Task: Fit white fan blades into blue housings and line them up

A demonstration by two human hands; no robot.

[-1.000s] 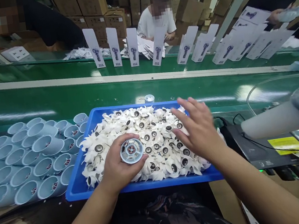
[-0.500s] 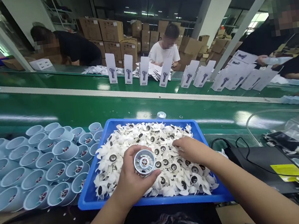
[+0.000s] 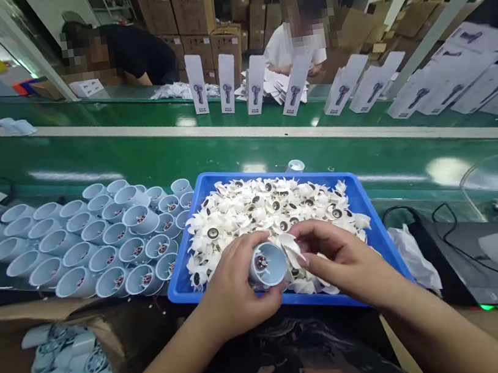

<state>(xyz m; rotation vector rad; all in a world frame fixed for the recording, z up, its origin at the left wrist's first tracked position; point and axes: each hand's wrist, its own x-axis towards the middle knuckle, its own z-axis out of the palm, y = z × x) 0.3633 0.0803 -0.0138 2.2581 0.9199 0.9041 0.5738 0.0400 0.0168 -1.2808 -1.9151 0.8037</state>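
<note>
My left hand point(image 3: 241, 286) is wrapped round a light blue fan housing point(image 3: 279, 264), its open end facing me and a small copper-coloured motor part visible inside. Just to its right, my right hand point(image 3: 332, 252) pinches a white fan impeller point(image 3: 290, 248) between thumb and fingers, close beside the housing's rim. Both hands are over the front part of a blue tray point(image 3: 361, 195), which is heaped with white impellers point(image 3: 243, 212), several showing dark round hubs.
Rows of light blue housings point(image 3: 77, 281) stand left of the tray. A box of blue plastic parts point(image 3: 66, 372) sits lower left. Beyond, a green conveyor point(image 3: 132, 147) carries upright printed cartons point(image 3: 256, 86). Two people work across it. A dark device with cables point(image 3: 462, 255) lies right.
My right hand has come up from the pile with an impeller and moved beside the housing. My left hand has tilted the housing. The view has shifted, showing the lower-left box more fully.
</note>
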